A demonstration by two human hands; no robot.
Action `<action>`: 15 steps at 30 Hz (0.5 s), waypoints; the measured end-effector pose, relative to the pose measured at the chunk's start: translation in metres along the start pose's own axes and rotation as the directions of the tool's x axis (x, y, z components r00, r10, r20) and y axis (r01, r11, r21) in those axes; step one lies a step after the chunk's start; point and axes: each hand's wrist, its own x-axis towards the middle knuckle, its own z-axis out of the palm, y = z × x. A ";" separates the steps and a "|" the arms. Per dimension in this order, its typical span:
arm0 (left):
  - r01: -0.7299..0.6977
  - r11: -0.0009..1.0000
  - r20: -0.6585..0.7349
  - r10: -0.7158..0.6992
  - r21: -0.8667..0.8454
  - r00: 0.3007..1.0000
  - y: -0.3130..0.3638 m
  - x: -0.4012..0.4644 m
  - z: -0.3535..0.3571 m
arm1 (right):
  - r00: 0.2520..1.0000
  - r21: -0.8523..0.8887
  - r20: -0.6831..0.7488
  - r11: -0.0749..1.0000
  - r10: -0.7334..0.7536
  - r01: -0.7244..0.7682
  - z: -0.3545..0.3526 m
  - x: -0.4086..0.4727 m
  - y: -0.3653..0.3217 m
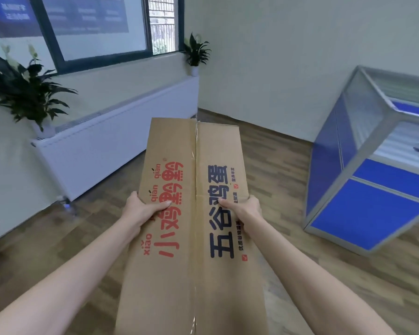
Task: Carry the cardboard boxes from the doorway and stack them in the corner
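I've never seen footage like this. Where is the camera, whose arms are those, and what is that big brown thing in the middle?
There is no machine here: the one camera sits on a person's head, looking forward and down. The arms are that person's own. The left hand and right hand grip the sides of a taped cardboard box, thumbs on top, carrying it over a wooden floor. Ahead is a room corner, with a white radiator and potted plants on the left and a blue partition on the right.
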 end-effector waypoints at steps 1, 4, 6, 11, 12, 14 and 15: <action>0.003 1.000 0.019 -0.003 0.007 1.000 0.010 0.020 0.018 | 1.000 -0.010 -0.011 1.000 0.023 -0.023 -0.007 0.021 -0.007; 0.011 1.000 0.061 -0.011 0.002 0.998 0.048 0.073 0.066 | 0.998 -0.017 -0.055 0.999 0.042 -0.043 -0.033 0.085 -0.029; -0.001 1.000 0.090 -0.001 0.018 0.996 0.078 0.103 0.099 | 0.996 -0.016 -0.083 0.999 0.039 -0.040 -0.049 0.121 -0.047; -0.043 0.996 0.155 0.031 0.077 0.987 0.151 0.197 0.185 | 0.992 0.018 -0.113 0.998 0.054 -0.052 -0.089 0.235 -0.092; -0.059 0.995 0.162 0.045 0.082 0.986 0.165 0.220 0.206 | 0.992 0.025 -0.118 0.999 0.047 -0.044 -0.095 0.265 -0.098; -0.077 0.993 0.165 0.061 0.093 0.984 0.191 0.261 0.243 | 0.990 0.045 -0.133 0.998 0.047 -0.042 -0.106 0.320 -0.111; -0.084 0.992 0.174 0.067 0.092 0.982 0.205 0.284 0.263 | 0.989 0.059 -0.142 0.997 0.048 -0.040 -0.112 0.349 -0.119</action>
